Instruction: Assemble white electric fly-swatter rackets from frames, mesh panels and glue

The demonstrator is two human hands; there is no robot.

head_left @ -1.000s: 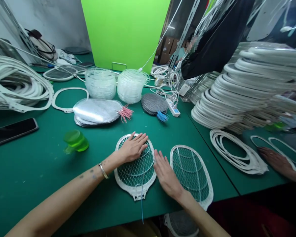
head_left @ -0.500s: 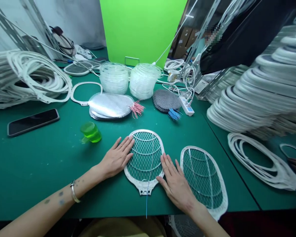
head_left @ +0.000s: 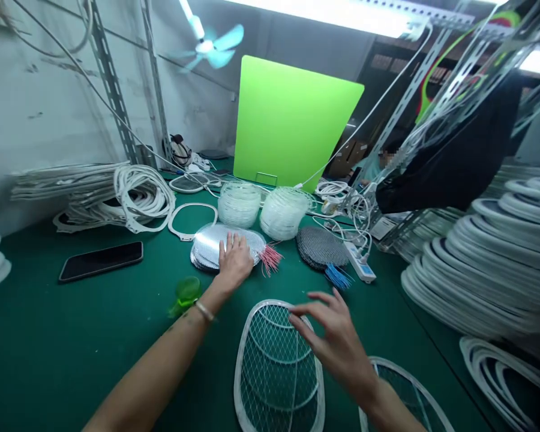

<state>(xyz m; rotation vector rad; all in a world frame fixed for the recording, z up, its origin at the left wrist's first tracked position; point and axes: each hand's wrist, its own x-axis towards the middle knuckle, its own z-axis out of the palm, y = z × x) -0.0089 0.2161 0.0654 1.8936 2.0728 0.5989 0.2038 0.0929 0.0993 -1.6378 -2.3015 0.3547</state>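
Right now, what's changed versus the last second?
Left hand came off the centre frame, moved forward, now lies on the silver mesh. Right hand lifted off the frame's right side, hovers over its upper edge, fingers curled. View tilted up. Phone, dark mesh, coils stayed put.

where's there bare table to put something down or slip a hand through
Widest bare patch of table: front left, between phone and left forearm. A smaller one lies between the right hand, power strip and tall frame stack. It's crowded at the back, around the clear coils and cables.
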